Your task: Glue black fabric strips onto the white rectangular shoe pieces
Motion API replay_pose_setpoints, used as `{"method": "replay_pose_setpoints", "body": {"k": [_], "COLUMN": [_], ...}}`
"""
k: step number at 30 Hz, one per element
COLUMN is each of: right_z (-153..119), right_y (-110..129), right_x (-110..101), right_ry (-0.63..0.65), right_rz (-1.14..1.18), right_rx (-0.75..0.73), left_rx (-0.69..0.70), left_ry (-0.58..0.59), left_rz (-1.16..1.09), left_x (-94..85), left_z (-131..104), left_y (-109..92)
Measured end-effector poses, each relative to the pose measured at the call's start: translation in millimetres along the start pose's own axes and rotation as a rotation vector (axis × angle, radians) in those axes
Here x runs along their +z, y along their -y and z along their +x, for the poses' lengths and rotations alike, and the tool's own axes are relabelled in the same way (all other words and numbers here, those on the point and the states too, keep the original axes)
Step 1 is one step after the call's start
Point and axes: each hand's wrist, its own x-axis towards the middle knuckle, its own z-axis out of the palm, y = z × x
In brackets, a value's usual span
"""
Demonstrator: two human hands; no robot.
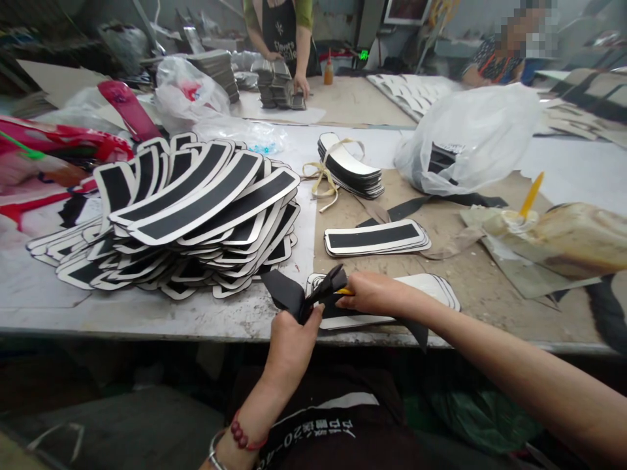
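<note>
My left hand is closed around a bunch of black strips at the table's front edge. Close beside it, my right hand grips a thin yellow tool; its tip is hidden by the black strips. Under both hands lies a short stack of curved white pieces, the top one carrying a black strip. Just beyond is another small stack of white-edged black pieces. To the left rises a large, loose pile of similar curved pieces.
A tied bundle of curved pieces lies farther back. On the right are a clear plastic bag and a stained glue container with a yellow stick. Across the table a co-worker's hands touch stacked pieces; another person sits back right.
</note>
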Motion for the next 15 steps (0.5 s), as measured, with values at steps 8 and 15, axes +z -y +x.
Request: {"method": "replay_pose_setpoints", "body": {"k": [8,15], "right_z": [-30.5,-85.7], "right_y": [-38.7,-109.3], "right_x": [-6.7,2.4], "right_ry": [-0.029,-0.144], "right_rz": [-0.003,0.07], "right_rx": [0.076,0.304], "left_rx": [-0.097,-0.136], "left_ry": [0.073,0.077], "left_rz": [-0.171,-0.211], "left_x": [2.6,3.2], "left_z": [16.1,17.9], "left_y": [18.6,19.8]}}
